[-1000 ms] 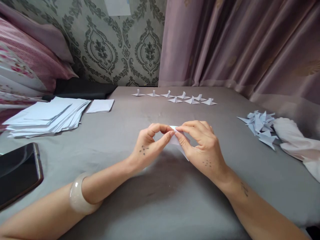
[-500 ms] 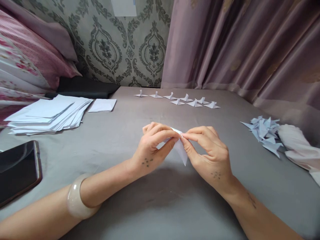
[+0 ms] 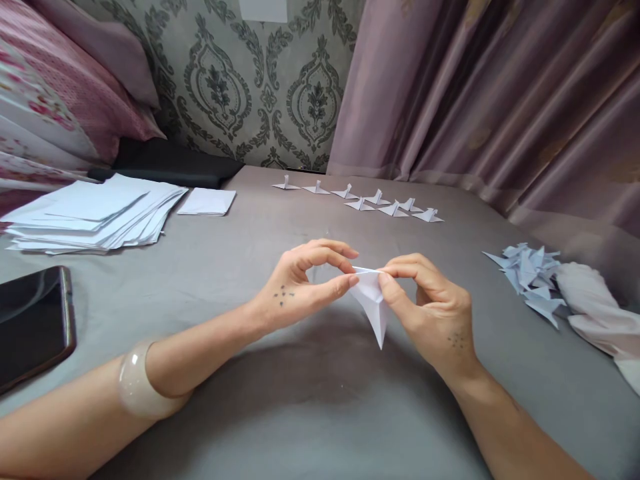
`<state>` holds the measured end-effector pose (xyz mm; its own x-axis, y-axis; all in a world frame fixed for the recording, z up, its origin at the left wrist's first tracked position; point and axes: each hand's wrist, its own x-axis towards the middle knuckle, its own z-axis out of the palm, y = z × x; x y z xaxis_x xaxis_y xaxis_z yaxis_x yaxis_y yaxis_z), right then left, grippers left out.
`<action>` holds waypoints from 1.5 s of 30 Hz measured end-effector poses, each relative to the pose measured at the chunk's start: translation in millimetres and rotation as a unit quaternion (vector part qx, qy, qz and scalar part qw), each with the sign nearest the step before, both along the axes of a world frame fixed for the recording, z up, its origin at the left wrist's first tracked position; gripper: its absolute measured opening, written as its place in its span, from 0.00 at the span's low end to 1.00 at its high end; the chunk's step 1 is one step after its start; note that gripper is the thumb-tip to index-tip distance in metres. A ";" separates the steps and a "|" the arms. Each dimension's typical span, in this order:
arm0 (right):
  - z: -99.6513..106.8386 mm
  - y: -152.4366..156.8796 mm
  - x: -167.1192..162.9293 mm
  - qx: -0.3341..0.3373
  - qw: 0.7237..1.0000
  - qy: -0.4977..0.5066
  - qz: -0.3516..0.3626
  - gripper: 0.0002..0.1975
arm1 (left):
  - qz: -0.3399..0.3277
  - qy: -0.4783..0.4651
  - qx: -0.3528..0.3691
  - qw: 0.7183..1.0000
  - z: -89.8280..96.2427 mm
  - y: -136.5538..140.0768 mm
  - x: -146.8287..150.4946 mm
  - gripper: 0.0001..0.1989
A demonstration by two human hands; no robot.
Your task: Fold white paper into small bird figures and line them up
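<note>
A white folded paper piece [image 3: 373, 300] is held above the grey cloth, its pointed end hanging down and its upper edge slightly parted. My right hand [image 3: 430, 307] pinches its upper right edge between thumb and index finger. At the upper left edge, my left hand [image 3: 305, 283] has the thumb in front and the index fingertip behind, with the other fingers raised apart from the paper. A pale bangle [image 3: 143, 383] circles my left forearm.
Folded paper birds [image 3: 377, 198] stand in rows at the back. A heap of folded paper pieces [image 3: 530, 270] lies right, beside pale cloth [image 3: 590, 293]. Left are a paper stack [image 3: 95, 217], a smaller paper pile [image 3: 207, 201] and a phone [image 3: 33, 327].
My hands have moved apart, the left one leftward with its fingers spreading, the right one slightly right. More of the folded paper shows between them. The view has shifted a little.
</note>
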<state>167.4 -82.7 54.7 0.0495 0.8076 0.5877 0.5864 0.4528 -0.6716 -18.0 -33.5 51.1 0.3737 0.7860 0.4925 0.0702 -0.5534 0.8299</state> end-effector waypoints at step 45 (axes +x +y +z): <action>1.6 7.2 7.6 -0.203 0.971 0.045 0.119 0.08 | -0.094 0.081 -0.138 0.983 9.9 11.8 -8.9 0.07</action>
<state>175.0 -75.6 56.3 -0.1315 0.9666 0.2202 0.4284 0.2557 -0.8667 -26.9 -21.7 61.1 0.5811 0.7909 0.1918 0.1326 -0.3245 0.9365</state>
